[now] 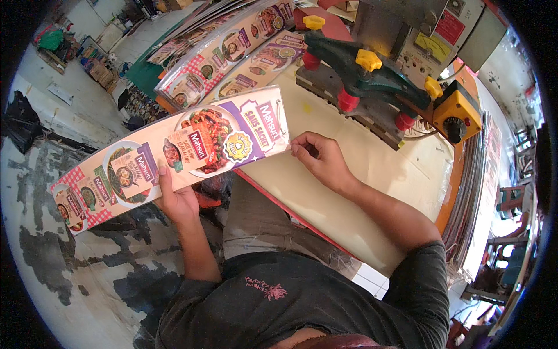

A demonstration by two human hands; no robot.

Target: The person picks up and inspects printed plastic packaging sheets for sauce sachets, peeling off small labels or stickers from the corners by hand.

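Observation:
A long printed plastic-covered strip (168, 160) with food pictures slants across the left and middle, held up above the floor. My left hand (179, 200) grips its lower edge, thumb on the printed face and the other fingers hidden behind. At the strip's right end a thin dark line, like a wire or cord, runs near the edge. My right hand (319, 157) is closed in a pinch, its fingertips at the strip's lower right corner. Whether they grip the edge or something small cannot be made out.
A cream-topped worktable (349, 192) with a red edge lies to the right. On it stands a dark press head (360, 75) with yellow knobs, beside a control box (457, 119). More printed strips (232, 49) are piled at the back; stacked sheets (474, 192) stand on the right.

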